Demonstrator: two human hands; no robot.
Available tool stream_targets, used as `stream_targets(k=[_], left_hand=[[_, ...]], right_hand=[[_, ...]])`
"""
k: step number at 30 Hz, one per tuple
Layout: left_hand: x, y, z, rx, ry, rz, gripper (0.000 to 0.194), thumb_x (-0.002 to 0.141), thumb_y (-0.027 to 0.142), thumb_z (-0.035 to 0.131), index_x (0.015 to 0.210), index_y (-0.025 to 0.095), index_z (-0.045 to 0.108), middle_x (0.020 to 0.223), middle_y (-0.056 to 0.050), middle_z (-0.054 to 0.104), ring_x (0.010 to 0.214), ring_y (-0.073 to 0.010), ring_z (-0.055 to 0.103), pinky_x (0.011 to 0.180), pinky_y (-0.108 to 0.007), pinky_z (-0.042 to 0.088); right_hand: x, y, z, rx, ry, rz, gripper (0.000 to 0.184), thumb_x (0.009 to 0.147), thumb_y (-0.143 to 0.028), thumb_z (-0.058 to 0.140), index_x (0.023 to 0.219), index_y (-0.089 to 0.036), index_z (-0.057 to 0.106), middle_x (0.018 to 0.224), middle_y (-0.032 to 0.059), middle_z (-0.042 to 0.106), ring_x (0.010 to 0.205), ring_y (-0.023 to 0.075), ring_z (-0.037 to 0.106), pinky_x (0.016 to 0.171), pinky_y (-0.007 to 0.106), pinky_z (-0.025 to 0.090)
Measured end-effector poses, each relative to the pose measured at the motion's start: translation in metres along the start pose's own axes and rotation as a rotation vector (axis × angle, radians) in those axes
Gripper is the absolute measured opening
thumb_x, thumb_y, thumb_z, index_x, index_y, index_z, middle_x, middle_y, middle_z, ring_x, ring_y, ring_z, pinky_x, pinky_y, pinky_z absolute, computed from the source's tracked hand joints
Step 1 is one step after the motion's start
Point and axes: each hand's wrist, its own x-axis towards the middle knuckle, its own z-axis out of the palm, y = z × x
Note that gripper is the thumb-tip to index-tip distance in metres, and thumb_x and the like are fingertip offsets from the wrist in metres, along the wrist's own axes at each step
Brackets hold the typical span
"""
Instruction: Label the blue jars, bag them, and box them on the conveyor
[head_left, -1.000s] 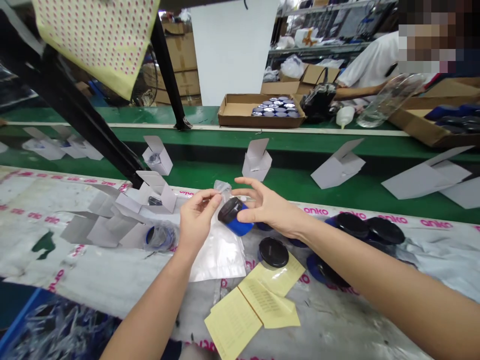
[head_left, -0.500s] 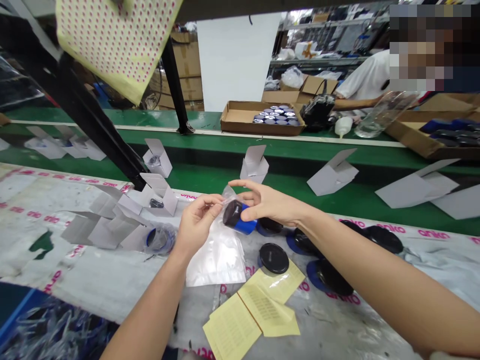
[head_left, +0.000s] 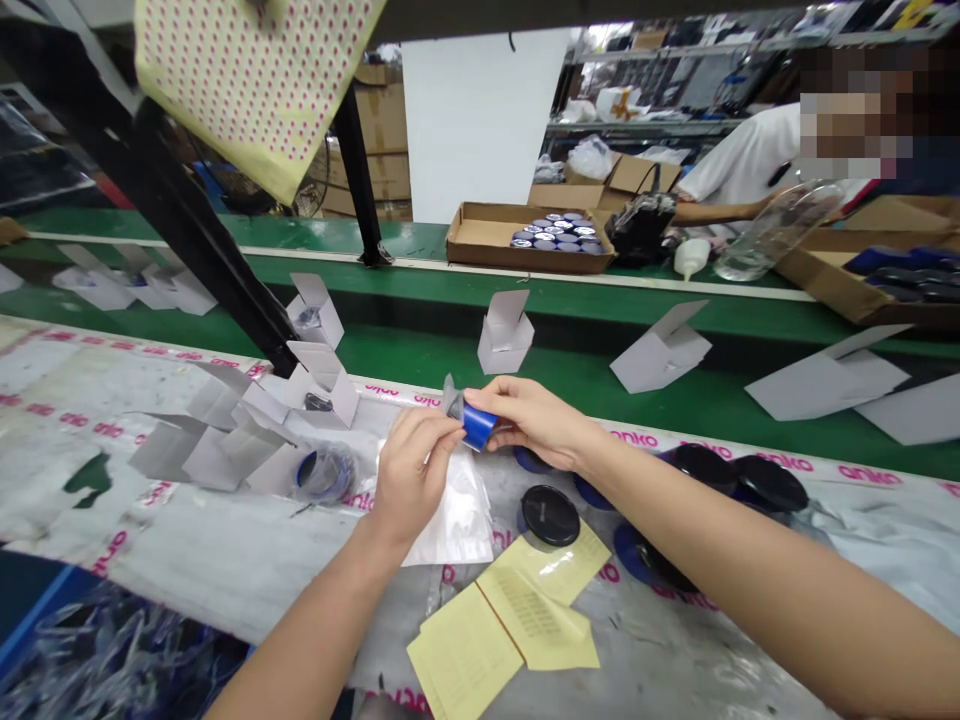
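My right hand (head_left: 529,418) is closed around a small blue cylinder with a black end (head_left: 478,428), held above the bench. The black end is partly inside a clear plastic bag (head_left: 452,400), whose edge my left hand (head_left: 416,465) pinches. Below my hands lies a stack of flat clear bags (head_left: 461,515). A black-lidded blue round container (head_left: 550,516) stands on the yellow printed sheets (head_left: 517,620). More of these containers (head_left: 705,468) sit under and beyond my right forearm. At the left, a bagged blue piece (head_left: 326,474) lies beside open white boxes.
Open white boxes (head_left: 505,335) stand spaced along the green conveyor (head_left: 405,345). Behind it are a cardboard tray (head_left: 480,240) of round pieces and a person in a white sleeve (head_left: 739,150). A black post (head_left: 187,220) slants down at the left, above a blue bin (head_left: 45,620).
The cylinder's black end has moved left into the bag's mouth and is now mostly covered. My right fingers have closed around the blue body. My left hand still holds the bag.
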Motion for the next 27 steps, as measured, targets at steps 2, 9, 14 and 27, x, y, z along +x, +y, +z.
stream_targets(k=[2,9,14,27], left_hand=[[0.002,0.000,0.004,0.010,0.014,-0.049,0.011,0.097,0.016,0.062,0.094,0.022,0.071,0.091,-0.004,0.073,0.088,-0.0184,0.067,0.082,-0.032,0.053],[0.018,-0.018,0.003,0.004,0.004,-0.373,0.012,0.096,0.024,0.061,0.089,0.021,0.071,0.090,-0.005,0.071,0.083,-0.0185,0.064,0.070,-0.029,0.048],[0.023,-0.036,-0.004,0.082,-0.097,-0.400,0.013,0.092,0.023,0.059,0.086,0.021,0.069,0.085,-0.005,0.070,0.079,-0.0203,0.063,0.070,-0.031,0.047],[0.015,-0.048,-0.015,0.234,-0.185,-0.431,0.014,0.090,0.020,0.058,0.099,0.022,0.068,0.097,-0.007,0.068,0.083,-0.0232,0.063,0.078,-0.036,0.049]], right_hand=[[-0.001,0.003,0.005,-0.023,0.017,0.002,0.049,0.075,-0.054,0.087,0.074,-0.021,0.051,0.063,-0.0026,0.058,0.053,0.0096,0.056,0.042,0.019,0.048],[0.004,0.011,0.004,-0.042,-0.151,-0.035,0.048,0.065,-0.036,0.096,0.090,-0.019,0.058,0.074,-0.0032,0.061,0.062,0.0098,0.063,0.061,0.025,0.061],[0.024,0.017,-0.001,-0.190,-0.099,-0.112,0.035,0.073,-0.035,0.086,0.078,-0.020,0.055,0.056,-0.0065,0.056,0.044,0.0081,0.050,0.046,0.024,0.048],[0.052,0.009,0.015,-0.811,-0.267,-0.434,0.058,0.066,-0.018,0.089,0.120,-0.027,0.073,0.117,0.0045,0.076,0.113,0.0290,0.068,0.099,0.038,0.046]])
